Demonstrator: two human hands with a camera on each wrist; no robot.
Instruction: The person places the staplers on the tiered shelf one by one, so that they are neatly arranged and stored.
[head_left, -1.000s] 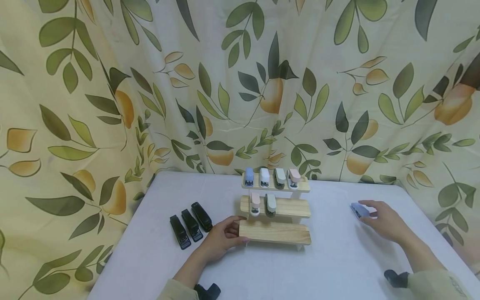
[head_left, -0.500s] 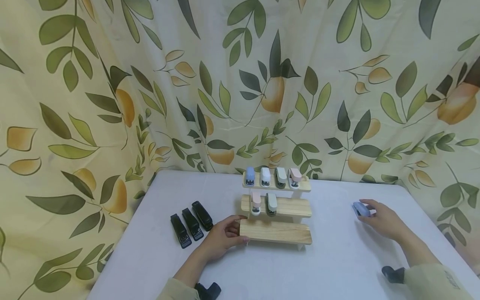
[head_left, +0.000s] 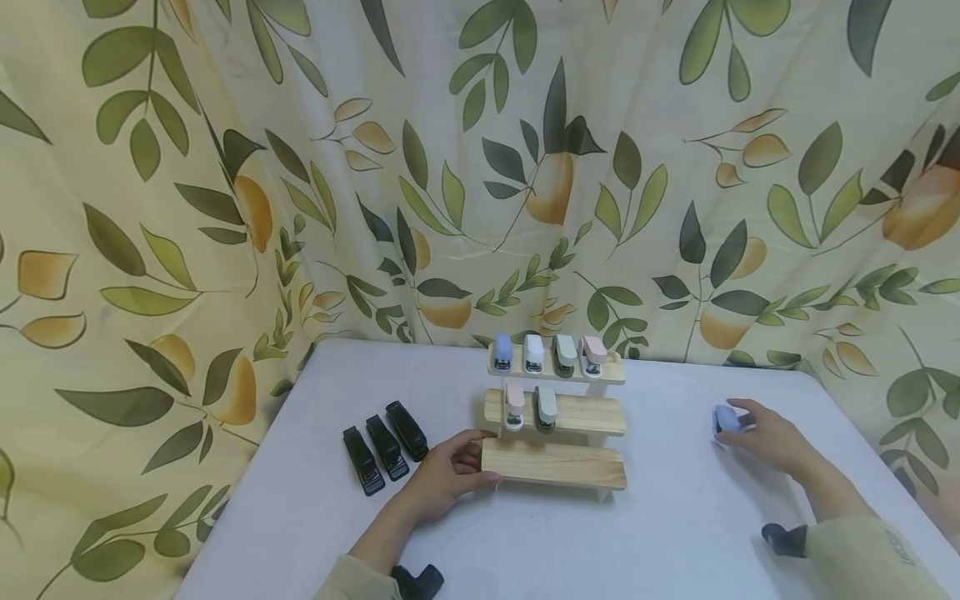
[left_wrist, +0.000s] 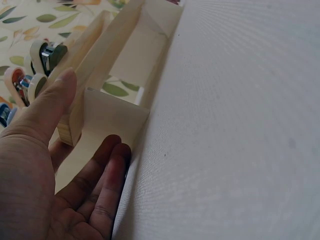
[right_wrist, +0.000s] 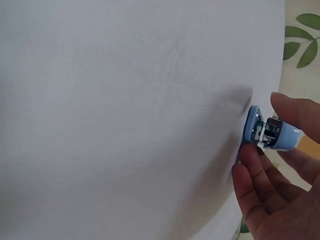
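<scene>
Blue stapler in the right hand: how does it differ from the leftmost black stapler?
The blue stapler is pale blue; the black stapler is dark.
In the head view, the blue stapler looks smaller than the black one.
The right hand holds the blue stapler; no hand holds the black one.
Both are off the wooden stand.

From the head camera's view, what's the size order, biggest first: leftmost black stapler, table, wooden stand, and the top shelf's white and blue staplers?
1. Table
2. Wooden stand
3. Leftmost black stapler
4. White stapler and blue stapler: they look about alike, so I leave them unranked.
</scene>
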